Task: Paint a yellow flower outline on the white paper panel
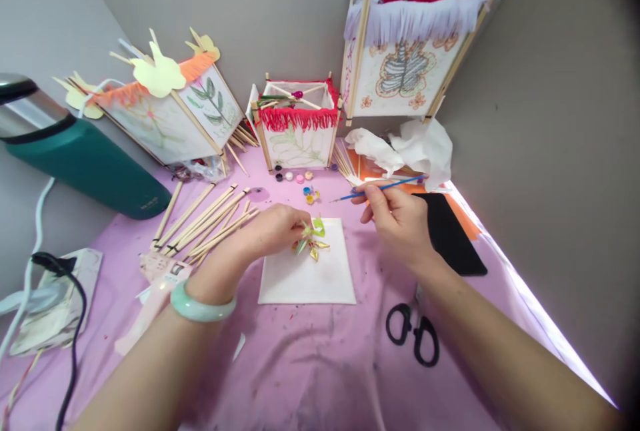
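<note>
Over the upper part of a white square sheet (310, 281), my left hand (283, 227) has its fingers closed on a small ornament (314, 244) with gold and green pointed petals. A light green piece shows at the ornament's top. My right hand (395, 217), to the right of the sheet, pinches a thin blue paintbrush (360, 192), its tip pointing left. Small paint pots (300, 178) in several colours stand behind the sheet, with a blue and a yellow one (310, 199) nearer to it.
Black-handled scissors (425, 341) lie beside my right forearm, near a black pad (450, 237). Wooden sticks (205, 217) lie left of the sheet. A green bottle (90, 164) leans at the left. Decorated paper lanterns (300, 144) line the back, by crumpled white tissue (425, 147).
</note>
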